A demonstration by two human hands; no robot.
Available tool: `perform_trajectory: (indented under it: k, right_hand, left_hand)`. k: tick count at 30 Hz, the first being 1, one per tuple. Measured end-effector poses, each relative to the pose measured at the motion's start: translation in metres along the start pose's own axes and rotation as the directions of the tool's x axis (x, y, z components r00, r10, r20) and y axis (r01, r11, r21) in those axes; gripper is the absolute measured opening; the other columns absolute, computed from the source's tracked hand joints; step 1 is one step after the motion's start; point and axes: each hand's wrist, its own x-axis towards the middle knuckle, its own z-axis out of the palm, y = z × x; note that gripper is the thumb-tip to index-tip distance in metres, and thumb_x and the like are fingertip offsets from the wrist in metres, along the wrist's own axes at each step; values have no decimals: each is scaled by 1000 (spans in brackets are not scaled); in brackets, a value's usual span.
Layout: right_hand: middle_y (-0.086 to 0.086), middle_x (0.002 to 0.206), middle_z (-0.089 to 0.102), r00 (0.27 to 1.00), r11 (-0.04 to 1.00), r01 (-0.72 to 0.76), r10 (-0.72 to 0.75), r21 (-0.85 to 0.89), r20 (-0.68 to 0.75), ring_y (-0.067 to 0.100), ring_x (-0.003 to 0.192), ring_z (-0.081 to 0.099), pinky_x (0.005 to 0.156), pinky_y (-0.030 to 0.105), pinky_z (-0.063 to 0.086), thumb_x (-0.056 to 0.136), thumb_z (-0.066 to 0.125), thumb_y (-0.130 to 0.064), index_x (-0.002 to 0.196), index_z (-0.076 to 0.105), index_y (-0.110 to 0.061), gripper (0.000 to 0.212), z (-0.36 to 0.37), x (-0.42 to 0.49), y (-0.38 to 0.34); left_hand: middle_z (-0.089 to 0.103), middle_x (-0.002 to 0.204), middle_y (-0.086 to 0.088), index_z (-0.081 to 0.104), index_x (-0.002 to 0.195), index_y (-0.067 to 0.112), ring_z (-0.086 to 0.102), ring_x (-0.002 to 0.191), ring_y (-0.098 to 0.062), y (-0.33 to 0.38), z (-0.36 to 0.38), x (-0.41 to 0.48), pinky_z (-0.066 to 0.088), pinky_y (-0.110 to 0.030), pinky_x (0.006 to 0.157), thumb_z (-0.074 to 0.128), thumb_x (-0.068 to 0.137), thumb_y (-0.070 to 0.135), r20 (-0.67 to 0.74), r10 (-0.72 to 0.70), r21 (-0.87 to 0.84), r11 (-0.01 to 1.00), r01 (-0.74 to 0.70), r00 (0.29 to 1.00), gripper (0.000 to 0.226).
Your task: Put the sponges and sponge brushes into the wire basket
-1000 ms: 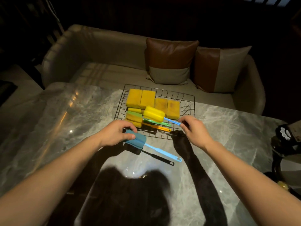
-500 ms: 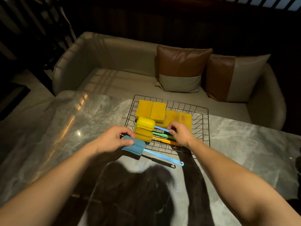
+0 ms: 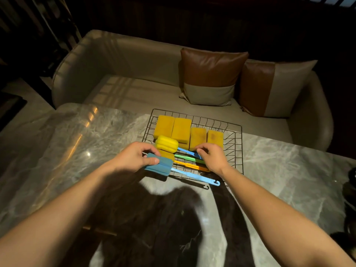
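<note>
The wire basket (image 3: 236,149) sits at the far edge of the marble table and holds several yellow sponges (image 3: 182,130). A yellow-headed sponge brush (image 3: 166,144) with a blue handle lies across its near part, above a green-handled brush (image 3: 187,158) and an orange-handled brush (image 3: 189,165). My right hand (image 3: 212,158) pinches the blue handle of the yellow-headed brush inside the basket. My left hand (image 3: 134,158) grips the blue sponge head of a blue brush (image 3: 160,165), held at the basket's near left corner; its long blue handle runs right along the near rim.
Marble table (image 3: 77,151) spreads to the left and right of the basket. Behind it stands a beige sofa (image 3: 119,60) with two brown-and-beige cushions (image 3: 210,76). Dark objects (image 3: 349,189) sit at the table's right edge. My shadow darkens the near table.
My left hand has lifted the blue brush up and forward to the basket's near corner. My right hand has pushed the yellow-headed brush further left into the basket.
</note>
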Motion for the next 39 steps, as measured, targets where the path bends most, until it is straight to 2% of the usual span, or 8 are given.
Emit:
perform_trajectory:
  k: [4,6,8,15,22,27,33,39]
  right_hand:
    - [-7,92,73,999,999,20,-21,38,29,12,87,66,76,32,53,99,60,-31,97,75,-23,18,-38,-13,5]
    - [-7,87,72,997,999,36,-36,-8,65,12,83,65,72,33,52,97,62,-34,91,75,-25,17,-52,-19,9]
    - [-9,90,70,992,995,79,-71,-69,107,8,85,62,74,31,51,95,64,-35,92,76,-25,16,-60,-25,13]
    - [-4,97,65,982,957,156,-124,-246,141,15,89,57,75,30,44,91,71,-28,102,70,-22,13,-44,-24,21]
    - [-5,100,63,979,957,149,-108,-250,170,14,88,57,77,33,49,93,68,-26,105,68,-22,13,-14,-16,24]
    - [-8,98,61,982,962,132,-95,-239,161,13,87,57,77,33,50,93,67,-27,102,66,-25,9,-2,-14,28]
    - [-9,97,59,991,964,96,-69,-246,114,13,86,56,72,28,44,93,67,-25,100,65,-26,8,7,-13,29]
    - [-6,104,62,994,958,81,-58,-276,89,14,91,57,76,28,43,95,65,-26,106,66,-23,12,9,-14,28]
  left_hand:
    - [69,87,8,75,92,30,59,65,2,11,11,14,43,-13,58,78,85,23,-14,63,25,998,-63,998,10]
    - [69,87,8,75,93,28,58,69,-2,16,17,22,45,-19,60,78,85,26,-60,75,69,995,-71,995,9]
    - [68,86,9,75,93,25,59,75,-9,21,22,30,47,-27,66,77,85,27,-107,65,86,995,-56,992,9]
    - [65,85,13,76,93,18,58,81,-11,24,24,48,44,-28,70,78,84,23,-163,36,87,996,-22,986,11]
    - [66,86,9,76,91,20,57,78,-8,8,17,49,40,-20,63,80,82,24,-167,23,113,994,-4,986,10]
    - [62,99,2,74,95,22,55,90,-13,-2,20,48,38,-19,69,80,81,27,-198,28,148,989,2,980,16]
    - [57,107,-3,72,102,24,55,96,-17,-5,24,47,40,-23,75,76,86,29,-209,15,107,994,8,978,17]
    - [55,109,-7,71,103,26,55,98,-22,-1,26,44,45,-26,82,71,90,31,-234,34,77,997,-16,972,14]
